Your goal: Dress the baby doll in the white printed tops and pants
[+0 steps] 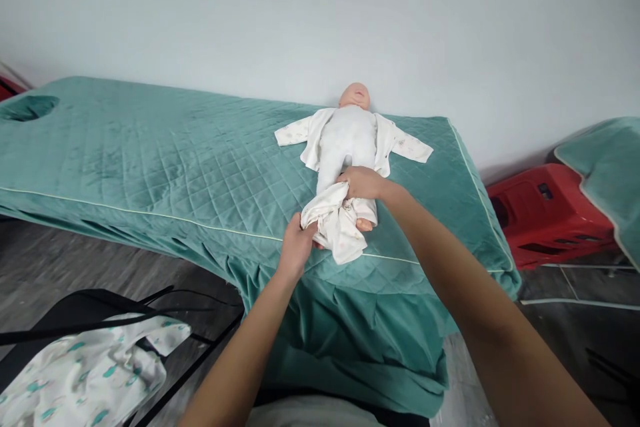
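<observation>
Closest to me, a teal-printed baby garment (85, 373) is dumped on a black chair (75, 310) down left. Past that, my left hand (296, 247) is pinched tight on the lower edge of the bunched-up white baby trousers (335, 223). My right hand (363, 183) grips their top end, right at the legs of the baby doll (347, 137). The doll lies face up in an open white jacket, near the end of the teal quilted massage bed (175, 173), head toward the wall.

The single head-worn camera looks forward and down from close above the bed (150, 167), facing the pale wall (250, 13).
</observation>
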Demonstrator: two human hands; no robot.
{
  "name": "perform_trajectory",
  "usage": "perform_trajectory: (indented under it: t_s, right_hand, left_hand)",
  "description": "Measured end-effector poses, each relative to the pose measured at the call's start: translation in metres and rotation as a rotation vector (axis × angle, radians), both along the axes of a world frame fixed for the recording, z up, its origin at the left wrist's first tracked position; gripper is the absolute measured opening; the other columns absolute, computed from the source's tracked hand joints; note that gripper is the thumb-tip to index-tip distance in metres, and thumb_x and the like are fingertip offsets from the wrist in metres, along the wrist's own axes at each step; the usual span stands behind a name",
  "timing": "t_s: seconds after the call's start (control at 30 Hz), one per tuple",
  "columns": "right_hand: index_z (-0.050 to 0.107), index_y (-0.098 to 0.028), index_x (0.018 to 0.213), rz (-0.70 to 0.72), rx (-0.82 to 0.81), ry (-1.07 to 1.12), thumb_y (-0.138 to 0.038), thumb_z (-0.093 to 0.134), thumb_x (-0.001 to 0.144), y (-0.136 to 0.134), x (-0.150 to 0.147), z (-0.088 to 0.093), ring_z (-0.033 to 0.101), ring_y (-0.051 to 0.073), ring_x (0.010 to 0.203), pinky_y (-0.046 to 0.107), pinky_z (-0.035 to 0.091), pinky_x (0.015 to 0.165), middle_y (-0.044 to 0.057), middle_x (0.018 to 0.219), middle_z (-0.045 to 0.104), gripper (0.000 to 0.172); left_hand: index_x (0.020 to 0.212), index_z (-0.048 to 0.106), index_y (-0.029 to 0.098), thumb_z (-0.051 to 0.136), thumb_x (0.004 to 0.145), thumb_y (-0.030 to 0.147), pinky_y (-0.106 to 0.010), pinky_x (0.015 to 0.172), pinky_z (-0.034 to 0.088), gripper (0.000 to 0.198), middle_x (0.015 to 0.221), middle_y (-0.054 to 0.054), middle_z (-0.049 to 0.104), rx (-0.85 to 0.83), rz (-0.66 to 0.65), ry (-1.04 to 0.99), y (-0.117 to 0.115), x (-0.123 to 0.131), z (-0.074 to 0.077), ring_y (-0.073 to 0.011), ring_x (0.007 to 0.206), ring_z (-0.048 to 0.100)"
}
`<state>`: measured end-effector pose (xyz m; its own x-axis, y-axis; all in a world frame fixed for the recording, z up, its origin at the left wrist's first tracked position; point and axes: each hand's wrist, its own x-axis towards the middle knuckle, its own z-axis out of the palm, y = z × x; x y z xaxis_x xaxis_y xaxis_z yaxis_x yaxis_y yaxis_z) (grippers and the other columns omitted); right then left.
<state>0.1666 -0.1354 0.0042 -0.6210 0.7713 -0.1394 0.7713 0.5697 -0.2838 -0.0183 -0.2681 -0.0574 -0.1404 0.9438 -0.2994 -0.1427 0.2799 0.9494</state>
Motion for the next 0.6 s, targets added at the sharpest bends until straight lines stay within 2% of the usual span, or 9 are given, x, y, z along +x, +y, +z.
perform_trajectory:
  t_s: [0.2,0.27,0.47,0.6]
  right_hand:
    - [0.077,-0.017,0.085,-0.031,0.017,0.100,-0.029,0.073,0.080,-0.001,0.004,-0.004,0.067,0.020,0.083,0.027,0.036,0.064,0.007,0.092,0.078,0.014]
    - [0.076,-0.017,0.086,-0.040,0.004,0.137,-0.030,0.072,0.081,-0.002,0.006,-0.004,0.068,0.020,0.086,0.026,0.040,0.068,0.006,0.094,0.077,0.014]
    - [0.075,-0.020,0.091,-0.154,-0.108,0.352,-0.026,0.073,0.077,-0.004,0.013,-0.006,0.069,0.023,0.094,0.027,0.047,0.079,0.002,0.098,0.077,0.015]
    - [0.076,-0.021,0.098,-0.227,-0.156,0.365,-0.029,0.071,0.079,-0.004,0.013,-0.004,0.070,0.025,0.101,0.028,0.048,0.079,0.002,0.102,0.078,0.022]
  left_hand:
    - [0.095,0.059,0.018,0.071,0.072,0.031,-0.026,0.051,0.050,0.028,0.080,-0.001,0.062,0.019,-0.138,-0.069,0.022,-0.009,0.002,-0.0146,0.065,0.058]
    - [0.094,0.058,0.019,0.070,0.074,0.031,-0.025,0.055,0.049,0.027,0.081,0.001,0.060,0.067,-0.184,-0.077,0.031,-0.015,0.000,-0.0140,0.067,0.057]
    - [0.089,0.055,0.020,0.065,0.081,0.033,-0.024,0.058,0.045,0.018,0.076,0.003,0.056,0.309,-0.320,0.130,0.065,-0.037,-0.004,-0.0128,0.066,0.053]
    - [0.095,0.058,0.019,0.060,0.083,0.024,-0.025,0.067,0.048,0.013,0.086,0.001,0.061,0.462,-0.306,0.307,0.101,-0.045,-0.009,-0.0151,0.077,0.057]
